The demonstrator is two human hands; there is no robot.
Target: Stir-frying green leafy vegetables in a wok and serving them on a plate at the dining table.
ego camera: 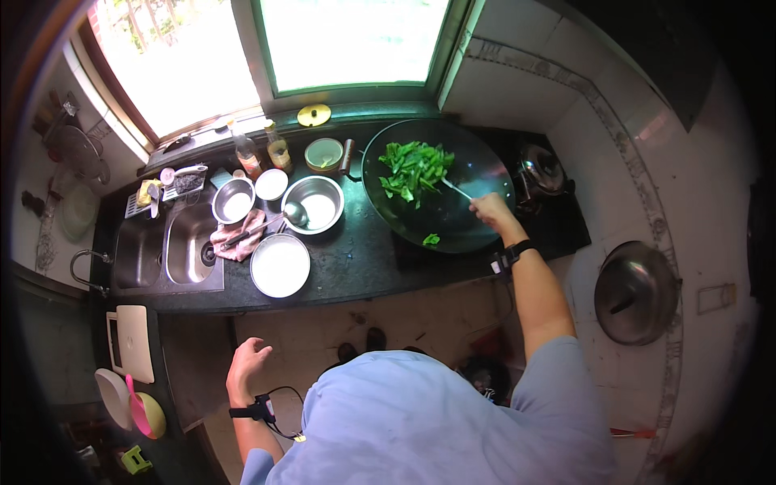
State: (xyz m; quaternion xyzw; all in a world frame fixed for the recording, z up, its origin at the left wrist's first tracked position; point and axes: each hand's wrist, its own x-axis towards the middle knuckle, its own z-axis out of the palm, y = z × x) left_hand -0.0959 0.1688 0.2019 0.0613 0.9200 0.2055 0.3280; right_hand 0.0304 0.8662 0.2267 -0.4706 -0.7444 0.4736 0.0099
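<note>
My right hand (492,211) grips the thin handle of a cooking utensil (459,190) over a large dark wok (448,221). The utensil's far end is hidden in a heap of chopped leafy greens (414,168) at the wok's back left. A small piece of green leaf (431,239) lies apart near the wok's front. My left hand (247,361) hangs in the air beside the counter's front edge, its fingers loosely apart and holding nothing. Both wrists wear black straps with small devices.
Left of the wok stand metal bowls (332,203), a white plate (280,265), a ladle (295,213) on a pink cloth (237,245), and bottles (279,151). A double sink (188,251) is farther left. At right are a lidded pot (541,167) and a wall-hung lid (636,294).
</note>
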